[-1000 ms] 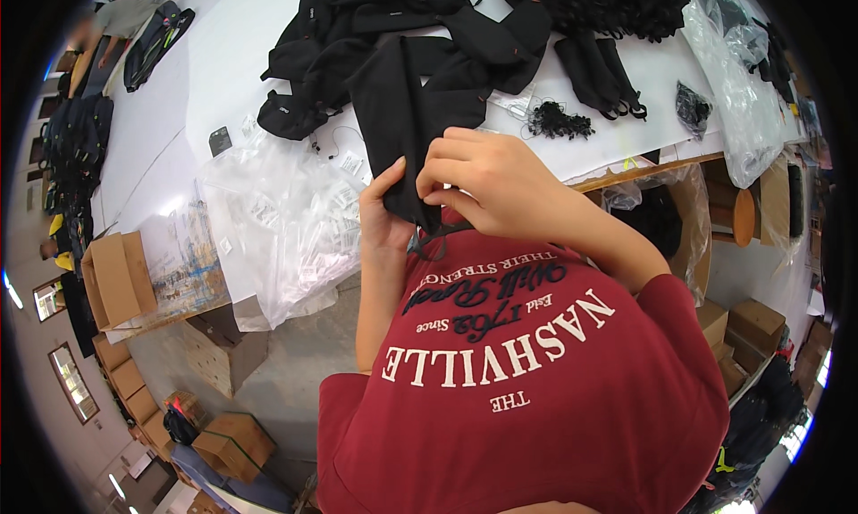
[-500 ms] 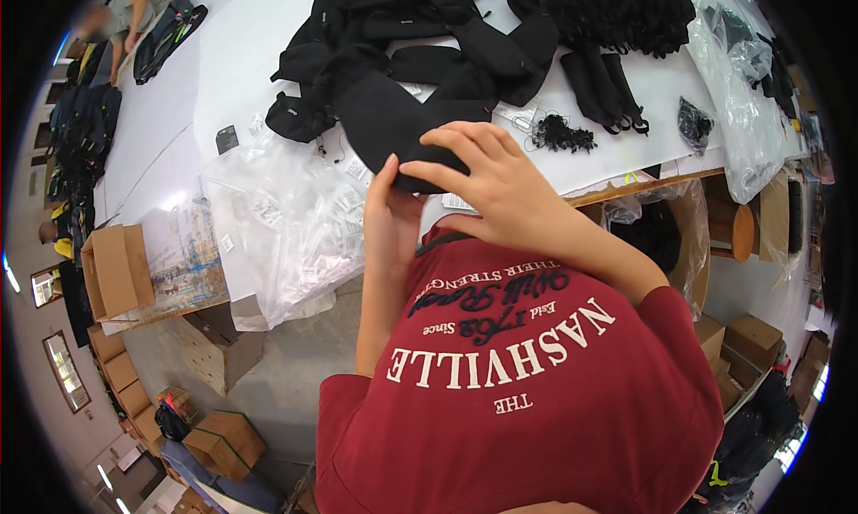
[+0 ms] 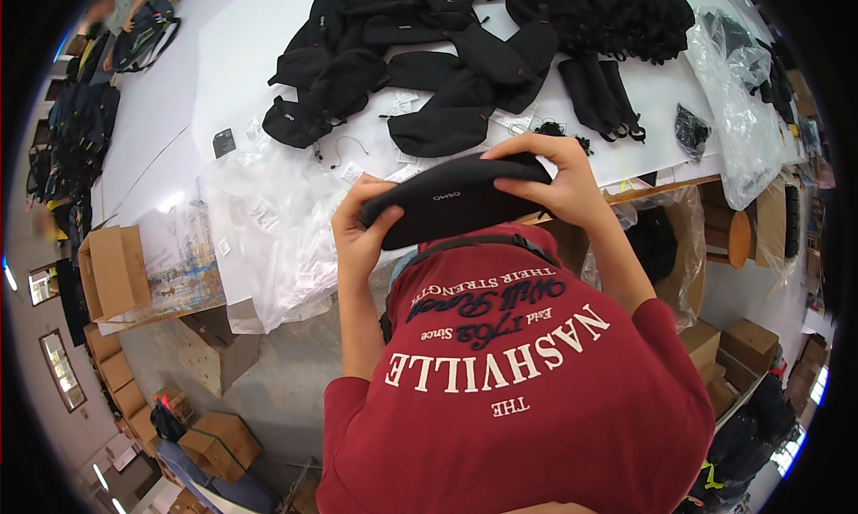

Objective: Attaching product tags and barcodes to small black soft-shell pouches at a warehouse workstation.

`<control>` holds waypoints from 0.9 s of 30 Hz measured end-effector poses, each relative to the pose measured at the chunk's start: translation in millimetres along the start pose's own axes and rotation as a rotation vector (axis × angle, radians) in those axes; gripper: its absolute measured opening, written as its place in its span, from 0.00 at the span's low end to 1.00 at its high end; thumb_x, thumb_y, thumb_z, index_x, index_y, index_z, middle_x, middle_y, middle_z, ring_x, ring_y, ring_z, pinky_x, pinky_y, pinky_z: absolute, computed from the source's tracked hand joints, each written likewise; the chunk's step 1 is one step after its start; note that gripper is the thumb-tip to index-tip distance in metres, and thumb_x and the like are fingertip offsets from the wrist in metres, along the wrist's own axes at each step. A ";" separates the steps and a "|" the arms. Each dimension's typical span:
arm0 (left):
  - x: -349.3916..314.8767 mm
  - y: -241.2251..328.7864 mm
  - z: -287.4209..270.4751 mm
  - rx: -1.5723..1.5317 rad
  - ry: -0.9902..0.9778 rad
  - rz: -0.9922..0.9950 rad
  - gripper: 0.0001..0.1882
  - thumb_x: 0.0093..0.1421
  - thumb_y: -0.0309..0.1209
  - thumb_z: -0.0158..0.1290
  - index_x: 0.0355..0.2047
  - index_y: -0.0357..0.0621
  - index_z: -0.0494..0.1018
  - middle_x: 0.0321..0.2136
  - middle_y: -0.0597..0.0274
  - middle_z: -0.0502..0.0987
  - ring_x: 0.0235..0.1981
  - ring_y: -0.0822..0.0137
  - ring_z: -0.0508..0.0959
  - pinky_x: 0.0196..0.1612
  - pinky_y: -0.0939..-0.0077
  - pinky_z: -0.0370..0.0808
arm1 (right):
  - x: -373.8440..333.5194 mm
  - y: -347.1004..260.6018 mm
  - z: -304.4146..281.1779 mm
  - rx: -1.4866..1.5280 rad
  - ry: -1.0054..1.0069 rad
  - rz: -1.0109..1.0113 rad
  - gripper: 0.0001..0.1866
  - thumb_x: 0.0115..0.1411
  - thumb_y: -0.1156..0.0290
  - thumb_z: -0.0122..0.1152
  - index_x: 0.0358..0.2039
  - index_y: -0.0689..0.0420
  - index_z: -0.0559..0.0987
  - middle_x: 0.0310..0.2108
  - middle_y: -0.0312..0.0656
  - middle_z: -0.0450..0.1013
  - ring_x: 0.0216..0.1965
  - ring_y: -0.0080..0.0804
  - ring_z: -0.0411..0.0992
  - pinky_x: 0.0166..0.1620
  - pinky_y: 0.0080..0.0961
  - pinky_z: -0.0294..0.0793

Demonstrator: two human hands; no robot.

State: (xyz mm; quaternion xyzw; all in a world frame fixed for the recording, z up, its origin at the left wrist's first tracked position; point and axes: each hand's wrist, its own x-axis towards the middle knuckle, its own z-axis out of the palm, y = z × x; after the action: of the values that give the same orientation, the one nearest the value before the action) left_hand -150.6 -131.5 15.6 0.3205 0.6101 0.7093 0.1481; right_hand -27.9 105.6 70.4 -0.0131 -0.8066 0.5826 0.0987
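While both hands clasp the black pouch at centre | left hand, right hand gripping its ends | white table at 12 o'clock, black bags piled | cardboard boxes at 9 o'clock

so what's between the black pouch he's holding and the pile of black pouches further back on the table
In the head view, white paper tags and a small black cord bundle lie on the white table between the held pouch and the pile.

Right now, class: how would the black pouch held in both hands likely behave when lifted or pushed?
The black pouch probably flexes: it bows slightly between the left hand and right hand. Likely light, since fingertips carry it. Its fabric and flat shape suggest it won't slip or roll.
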 end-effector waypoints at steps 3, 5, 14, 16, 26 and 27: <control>4.4 -1.2 3.8 0.134 -0.144 -0.062 0.10 0.48 0.21 0.59 0.32 0.38 0.74 0.24 0.66 0.70 0.28 0.72 0.68 0.33 0.82 0.64 | -4.7 22.0 -17.4 -0.200 -0.015 -0.035 0.18 0.48 0.77 0.64 0.42 0.60 0.76 0.30 0.35 0.75 0.30 0.21 0.69 0.35 0.16 0.66; 7.2 -6.7 5.8 0.314 -0.292 -0.175 0.10 0.50 0.24 0.58 0.34 0.41 0.76 0.28 0.65 0.70 0.28 0.73 0.68 0.34 0.81 0.65 | -13.7 42.1 -29.3 0.125 -0.196 0.382 0.17 0.49 0.71 0.66 0.42 0.57 0.77 0.24 0.34 0.70 0.24 0.18 0.64 0.32 0.15 0.65; -42.8 -158.0 -8.0 0.584 -0.286 -0.562 0.22 0.54 0.42 0.59 0.41 0.38 0.71 0.34 0.55 0.75 0.35 0.64 0.75 0.39 0.72 0.71 | -60.9 157.1 -164.4 -0.871 1.058 0.353 0.21 0.52 0.69 0.61 0.48 0.54 0.74 0.34 0.47 0.75 0.28 0.36 0.74 0.31 0.29 0.71; -42.0 -173.1 -4.3 0.630 -0.309 -0.543 0.22 0.52 0.42 0.60 0.39 0.38 0.71 0.33 0.53 0.75 0.35 0.62 0.75 0.38 0.71 0.72 | -68.1 191.5 -193.5 -1.041 1.139 0.280 0.20 0.51 0.71 0.58 0.47 0.54 0.72 0.36 0.48 0.74 0.34 0.45 0.74 0.36 0.35 0.72; -34.4 -170.9 24.1 0.860 -0.244 -0.446 0.25 0.49 0.47 0.60 0.31 0.35 0.68 0.30 0.49 0.73 0.33 0.52 0.74 0.33 0.62 0.72 | -44.8 214.7 -115.3 -0.936 0.890 0.105 0.14 0.48 0.75 0.55 0.37 0.53 0.76 0.34 0.42 0.69 0.38 0.40 0.70 0.40 0.35 0.71; -28.8 -169.4 33.3 0.855 -0.251 -0.450 0.25 0.49 0.47 0.60 0.31 0.35 0.68 0.30 0.49 0.73 0.33 0.52 0.74 0.33 0.62 0.72 | -40.7 215.8 -90.7 -0.768 0.744 0.130 0.09 0.47 0.74 0.58 0.32 0.53 0.77 0.33 0.41 0.69 0.37 0.39 0.70 0.38 0.34 0.71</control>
State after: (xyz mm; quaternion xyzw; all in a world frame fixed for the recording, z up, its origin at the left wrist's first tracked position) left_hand -138.4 -87.3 -153.3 0.2957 0.8778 0.3020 0.2252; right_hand 7.6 254.3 -111.5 -0.3035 -0.8698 0.2067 0.3295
